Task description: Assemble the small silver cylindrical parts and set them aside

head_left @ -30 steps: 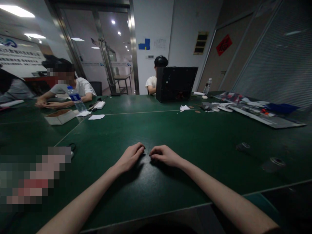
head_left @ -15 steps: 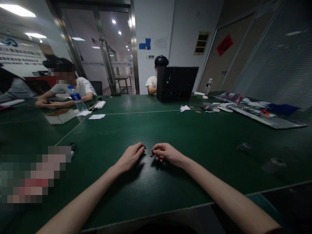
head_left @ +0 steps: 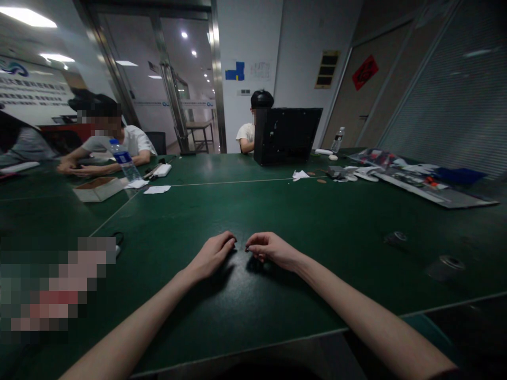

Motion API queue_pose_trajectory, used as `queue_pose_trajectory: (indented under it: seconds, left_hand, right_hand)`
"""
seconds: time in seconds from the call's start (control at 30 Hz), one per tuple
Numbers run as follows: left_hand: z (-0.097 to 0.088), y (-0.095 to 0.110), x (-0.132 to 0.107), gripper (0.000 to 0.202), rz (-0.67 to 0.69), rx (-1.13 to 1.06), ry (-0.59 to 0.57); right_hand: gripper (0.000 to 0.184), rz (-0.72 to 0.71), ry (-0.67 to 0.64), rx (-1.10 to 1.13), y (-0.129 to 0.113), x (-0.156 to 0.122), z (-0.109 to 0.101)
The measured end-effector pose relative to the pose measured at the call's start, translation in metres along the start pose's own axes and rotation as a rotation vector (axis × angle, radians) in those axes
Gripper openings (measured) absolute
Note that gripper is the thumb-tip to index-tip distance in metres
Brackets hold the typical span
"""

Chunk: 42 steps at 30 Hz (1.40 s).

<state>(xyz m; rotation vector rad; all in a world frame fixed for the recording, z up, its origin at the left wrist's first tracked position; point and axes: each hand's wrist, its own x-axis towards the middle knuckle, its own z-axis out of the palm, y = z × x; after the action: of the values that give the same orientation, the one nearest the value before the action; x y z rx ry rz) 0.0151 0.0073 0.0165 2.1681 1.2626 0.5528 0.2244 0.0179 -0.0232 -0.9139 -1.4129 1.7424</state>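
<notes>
My left hand (head_left: 217, 252) rests low over the green table (head_left: 222, 322), fingers together and curled, thumb against them. A small dark spot shows at its fingertips, too small to name. Facing it across a narrow gap, my right hand (head_left: 274, 249) has thumb and forefinger pinched, with a tiny dark thing at their tips that I cannot make out. Its other fingers curl underneath in shadow. Off to the right lie a small dark metal part (head_left: 395, 239) and a larger grey metal cylinder (head_left: 446, 268), both apart from my hands.
A black boxy device (head_left: 289, 136) stands at the back, a person (head_left: 246, 134) behind it. On the left are a water bottle (head_left: 125, 161), an open box (head_left: 99, 190) and another seated person (head_left: 137, 140). Boards and clutter (head_left: 431, 184) cover the right; a second bottle (head_left: 338, 141) stands behind.
The forefinger and thumb of my right hand have drawn closer together at the tips. My left hand has stayed in place.
</notes>
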Motion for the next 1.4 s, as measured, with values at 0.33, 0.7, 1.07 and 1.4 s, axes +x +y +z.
queue_pose_trajectory:
  seconds: [0.33, 0.7, 1.07, 1.4]
  left_hand:
    - [0.001, -0.001, -0.001, 0.037, 0.016, -0.007, -0.002]
    - [0.001, -0.002, 0.0, 0.036, 0.026, 0.008, -0.001]
    - [0.0, -0.004, 0.0, 0.038, -0.001, -0.022, -0.021]
    - [0.002, -0.006, 0.002, 0.039, 0.019, -0.006, -0.012]
  right_hand:
    - [0.036, 0.007, -0.017, -0.006, -0.001, -0.001, 0.0]
    - [0.033, -0.022, -0.043, -0.238, 0.002, -0.001, -0.001]
    - [0.019, -0.197, 0.552, -1.187, -0.059, -0.086, -0.091]
    - [0.029, 0.54, 1.09, -1.45, -0.054, -0.229, -0.295]
